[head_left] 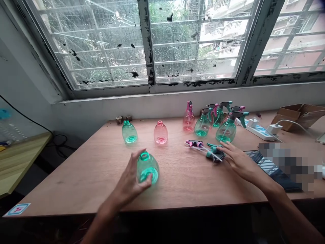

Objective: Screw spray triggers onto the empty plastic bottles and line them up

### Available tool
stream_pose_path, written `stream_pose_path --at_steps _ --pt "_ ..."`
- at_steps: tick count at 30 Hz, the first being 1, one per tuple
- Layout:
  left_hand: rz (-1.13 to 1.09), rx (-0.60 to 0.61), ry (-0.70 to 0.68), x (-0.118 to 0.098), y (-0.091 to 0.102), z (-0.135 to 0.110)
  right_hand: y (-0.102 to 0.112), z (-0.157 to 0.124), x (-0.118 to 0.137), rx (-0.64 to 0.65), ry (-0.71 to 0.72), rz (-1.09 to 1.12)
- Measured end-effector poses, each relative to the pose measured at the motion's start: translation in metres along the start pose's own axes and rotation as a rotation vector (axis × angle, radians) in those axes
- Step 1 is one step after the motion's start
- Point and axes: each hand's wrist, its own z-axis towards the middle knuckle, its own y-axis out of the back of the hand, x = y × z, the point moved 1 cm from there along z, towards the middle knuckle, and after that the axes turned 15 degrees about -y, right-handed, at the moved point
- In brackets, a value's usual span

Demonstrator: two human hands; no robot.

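Note:
My left hand (pixel 130 181) is wrapped round a clear green bottle (pixel 148 167) with an uncapped neck, a little tilted above the table. My right hand (pixel 237 161) reaches over the right side with its fingers stretched out, by a loose pile of spray heads. In that pile, a pink spray head (pixel 196 144) and a green and black spray head (pixel 214 154) lie with their thin tubes. Whether my fingertips touch them I cannot tell. Another green bottle (pixel 129 133) and a pink bottle (pixel 160 134) stand upright farther back, both with uncapped necks.
Several bottles with spray heads, such as a green spray bottle (pixel 226 130) and a pink spray bottle (pixel 189 122), stand at the back right. Beyond are a white power strip (pixel 259 130) with plugs and a cardboard box (pixel 291 118). A dark tablet-like object (pixel 276 173) lies under my right forearm.

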Motion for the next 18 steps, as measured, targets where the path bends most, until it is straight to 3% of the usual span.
stream_pose_path --at_steps 4,11,15,18 --pt "-0.172 -0.17 0.086 -0.026 -0.029 -0.021 0.012 0.002 0.014 0.049 -0.003 0.005" --pt "-0.449 -0.007 0.21 -0.015 -0.041 -0.022 0.016 -0.013 0.041 0.08 0.034 0.107" --pt "-0.452 0.009 0.252 -0.017 -0.04 -0.023 0.014 -0.01 0.029 0.015 0.03 0.173" --pt "-0.445 0.026 0.191 -0.022 -0.036 -0.022 0.028 -0.015 0.015 -0.042 0.038 0.128"
